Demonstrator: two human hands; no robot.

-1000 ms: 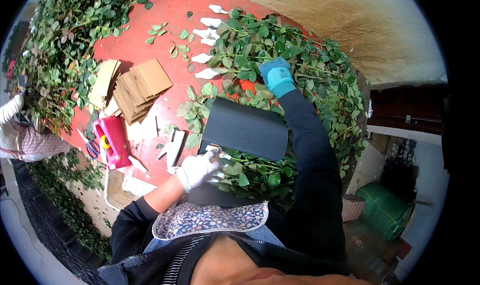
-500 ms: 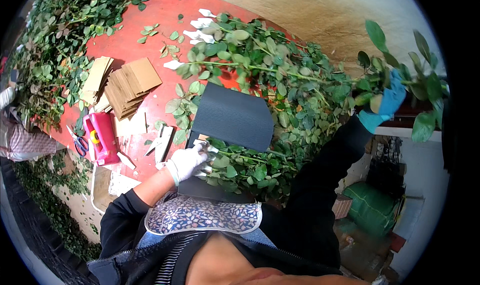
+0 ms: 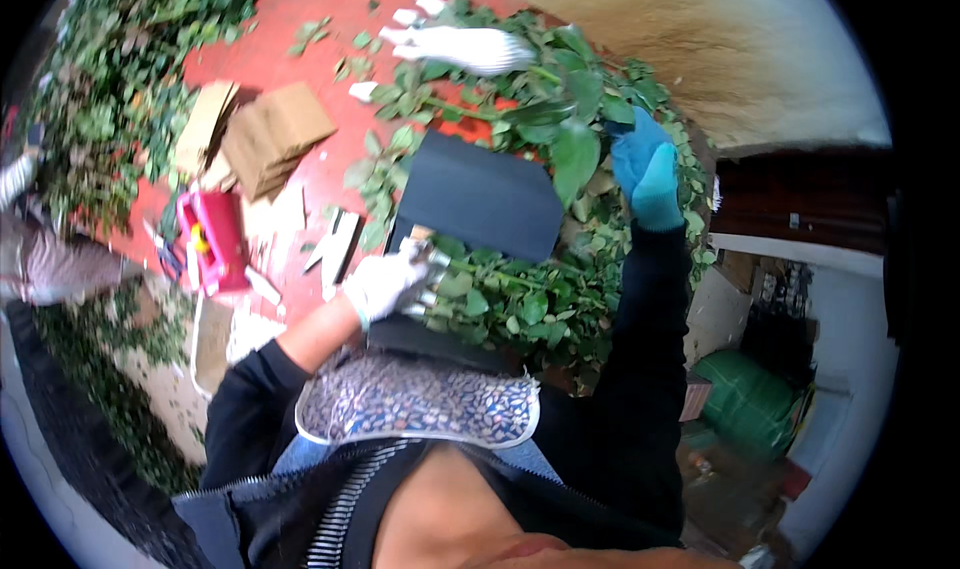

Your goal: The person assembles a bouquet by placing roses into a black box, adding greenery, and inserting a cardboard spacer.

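My right hand point(image 3: 645, 164), in a blue glove, is closed on the leafy stem of a single rose point(image 3: 480, 51). Its head is in a white ribbed net sleeve and points left over the far stems. My left hand point(image 3: 385, 284), in a white glove, curls at the white-wrapped heads of a bunch of roses point(image 3: 500, 304) lying close to my body. Some of its fingers are hidden among the heads. A dark board point(image 3: 480, 199) stands tilted behind this bunch, with a bit of tan card by my left fingertips.
Cardboard pieces point(image 3: 270, 139), a pink tape dispenser point(image 3: 215, 244), scissors point(image 3: 165, 249) and a stapler-like tool point(image 3: 340, 249) lie left on the red table point(image 3: 300, 59). More leafy stems point(image 3: 110, 99) fill the far left, near another person's arm point(image 3: 70, 264). A wall point(image 3: 720, 59) rises at far right.
My right hand has swung left and inward from the far right, bringing the rose across the other stems. My left hand stays at the near bunch. The view has shifted slightly.
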